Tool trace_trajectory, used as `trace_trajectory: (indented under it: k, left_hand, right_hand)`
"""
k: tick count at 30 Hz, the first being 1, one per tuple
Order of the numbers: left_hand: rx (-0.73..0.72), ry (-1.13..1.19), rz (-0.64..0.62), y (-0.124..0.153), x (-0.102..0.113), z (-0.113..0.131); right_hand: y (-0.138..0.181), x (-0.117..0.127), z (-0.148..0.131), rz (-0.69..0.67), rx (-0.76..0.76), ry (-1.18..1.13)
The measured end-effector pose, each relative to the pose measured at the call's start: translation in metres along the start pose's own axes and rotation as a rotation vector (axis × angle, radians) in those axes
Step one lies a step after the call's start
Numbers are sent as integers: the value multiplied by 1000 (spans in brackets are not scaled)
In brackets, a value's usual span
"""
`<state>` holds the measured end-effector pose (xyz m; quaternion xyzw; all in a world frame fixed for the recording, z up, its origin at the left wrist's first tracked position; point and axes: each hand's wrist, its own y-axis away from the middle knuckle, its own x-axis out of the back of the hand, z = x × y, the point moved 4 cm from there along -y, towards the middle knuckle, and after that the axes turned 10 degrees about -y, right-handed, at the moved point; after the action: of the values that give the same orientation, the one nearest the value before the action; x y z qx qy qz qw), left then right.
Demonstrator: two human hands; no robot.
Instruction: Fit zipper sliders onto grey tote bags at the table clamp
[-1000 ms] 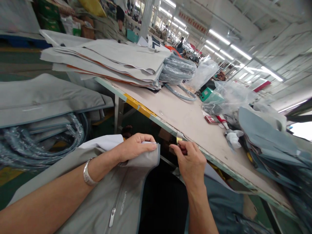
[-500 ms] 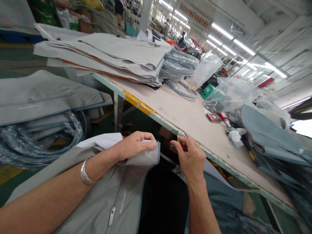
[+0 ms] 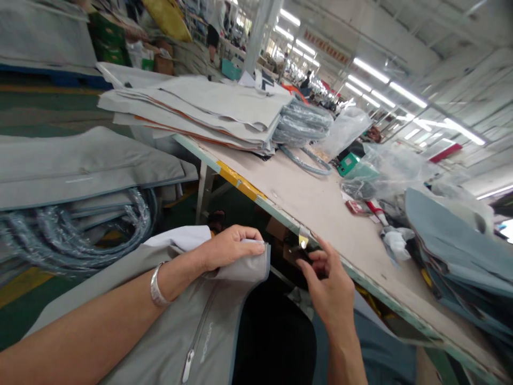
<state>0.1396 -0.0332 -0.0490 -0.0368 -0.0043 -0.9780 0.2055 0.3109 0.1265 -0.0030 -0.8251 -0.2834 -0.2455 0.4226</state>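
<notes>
My left hand (image 3: 236, 247) is closed on the folded top edge of a grey fabric piece (image 3: 176, 326), thumb and fingers pinching near its blue-bound corner. The piece drapes down across my lap and carries a zipper (image 3: 188, 363) with a silver pull and printed lettering. Beside the table's front edge, my right hand (image 3: 331, 280) has its fingers apart and curved, with nothing visible between thumb and forefinger. Just beyond those fingertips, a small yellow and silver piece (image 3: 303, 240) is at the table edge; I cannot make out what it is.
A worktable (image 3: 300, 187) slants across the view. On it are stacked grey panels (image 3: 208, 101), plastic-wrapped piping coils (image 3: 304, 123), a red-and-white tube (image 3: 377, 211) and blue-grey pieces (image 3: 452, 240) at right. More grey panels (image 3: 80, 166) and wrapped coils (image 3: 80, 230) lie at left.
My right hand's fingers have spread from a pinch by the table edge, leaving the yellow and silver piece exposed. My left hand keeps its grip on the fabric. The whole view has shifted slightly.
</notes>
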Motion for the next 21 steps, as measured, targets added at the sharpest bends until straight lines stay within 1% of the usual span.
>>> trace_trajectory:
  k: [3,5,7,9,11,13,15,17,19,21]
  left_hand:
    - [5,-2,-1,2,2,0]
    - [-6,5,6,1,5,0]
    - [-17,22,8,1,7,1]
    - [-14,48,5,1,8,2]
    - [7,69,6,3,9,3]
    - [40,65,18,4,9,2]
    - [97,62,32,3,9,0]
    - [120,71,65,1,9,-5]
    - [95,83,88,-5,12,-12]
    - [52,86,60,-12,13,-20]
  right_hand:
    - [-9,22,-5,45,29,26]
    - [-32,29,-14,7,50,26]
    - [-68,24,-32,-56,43,-13]
    - [-112,4,-55,-139,-16,-113]
    - [-159,-30,-76,-254,-121,-239]
    - [-206,-67,-93,-295,-152,-262]
    - [-247,-101,-103,-305,-181,-234]
    - [-281,-127,-107,-285,-220,-165]
    - [-305,-143,-110,-261,-243,-66]
    - [-321,-152,-111,-238,-239,32]
